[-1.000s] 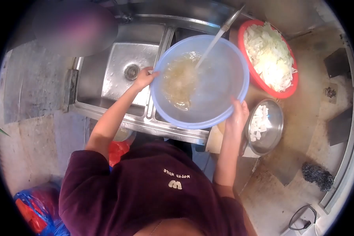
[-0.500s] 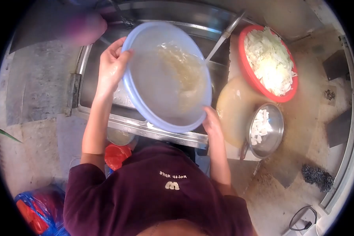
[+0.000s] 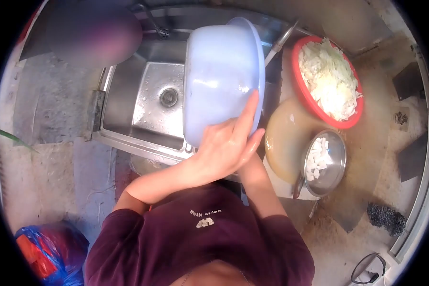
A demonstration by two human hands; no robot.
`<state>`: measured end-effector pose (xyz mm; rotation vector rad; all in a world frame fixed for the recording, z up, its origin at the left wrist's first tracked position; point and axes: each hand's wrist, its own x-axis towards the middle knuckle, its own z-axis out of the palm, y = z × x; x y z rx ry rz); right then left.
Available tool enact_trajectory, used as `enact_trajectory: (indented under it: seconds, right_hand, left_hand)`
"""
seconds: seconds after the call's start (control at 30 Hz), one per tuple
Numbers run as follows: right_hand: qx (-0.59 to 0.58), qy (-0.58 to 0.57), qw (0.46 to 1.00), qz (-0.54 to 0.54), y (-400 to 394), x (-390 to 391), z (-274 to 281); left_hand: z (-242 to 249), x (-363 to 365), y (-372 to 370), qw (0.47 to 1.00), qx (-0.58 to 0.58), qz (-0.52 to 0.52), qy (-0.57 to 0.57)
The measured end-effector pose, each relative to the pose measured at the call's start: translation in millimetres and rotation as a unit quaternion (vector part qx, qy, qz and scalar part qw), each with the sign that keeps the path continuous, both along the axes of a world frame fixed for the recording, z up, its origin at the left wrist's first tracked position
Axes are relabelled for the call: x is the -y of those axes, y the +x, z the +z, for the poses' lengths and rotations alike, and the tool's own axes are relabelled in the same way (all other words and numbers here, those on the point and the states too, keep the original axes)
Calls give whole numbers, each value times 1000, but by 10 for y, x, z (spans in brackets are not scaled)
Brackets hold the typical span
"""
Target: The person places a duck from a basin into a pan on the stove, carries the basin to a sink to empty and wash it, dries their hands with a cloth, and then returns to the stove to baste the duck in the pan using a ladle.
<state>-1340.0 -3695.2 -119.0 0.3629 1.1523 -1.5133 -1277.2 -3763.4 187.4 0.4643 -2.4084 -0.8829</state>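
Note:
A light blue plastic basin (image 3: 219,66) stands tipped on its side over the steel sink (image 3: 124,107). Its outer wall faces left and toward me, so its inside is hidden. My left hand (image 3: 226,143) crosses in front of my body and lies against the basin's lower outer side near the rim. Its fingers are stretched out and apart. My right hand is hidden behind the left one at the basin's lower right; only the right forearm (image 3: 260,183) shows.
To the right are a red basin (image 3: 298,78) heaped with shredded cabbage (image 3: 329,78), a round board (image 3: 283,138), and a steel bowl (image 3: 336,164) with white pieces. A knife handle (image 3: 298,186) juts beside the bowl. A tap (image 3: 162,31) stands behind the sink; a bag (image 3: 57,252) lies lower left.
The basin has turned from showing its wet inside to showing its outer wall, and has shifted right. My left hand has left the far left rim and crossed to the right. The sink drain now shows.

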Motion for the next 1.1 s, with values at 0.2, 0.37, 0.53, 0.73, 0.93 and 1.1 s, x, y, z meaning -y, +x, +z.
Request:
enact_trajectory:
  seconds: [0.2, 0.37, 0.53, 0.73, 0.93, 1.1]
  right_hand:
    - [-31, 6, 999, -22, -273, 181, 16]
    - [-43, -6, 998, -41, -399, 392, 55]
    - [-29, 10, 999, -29, -345, -30, -41]
    - [-127, 63, 985, 94, -439, 196, 122]
    - [-298, 47, 952, 44, -1071, 754, -90]
    - [-179, 33, 983, -23, -1475, 1143, 184]
  left_hand:
    - [-41, 41, -92, 994, 28, -12, 107]
    - [-127, 187, -230, 983, 24, 7, 183]
    - [-226, 686, -147, 939, -80, 73, 327]
    - [110, 851, 301, 961, -72, 164, 213]
    - [493, 656, 930, 959, -23, 257, -118]
    - [31, 1219, 1092, 937, 17, 313, -156]
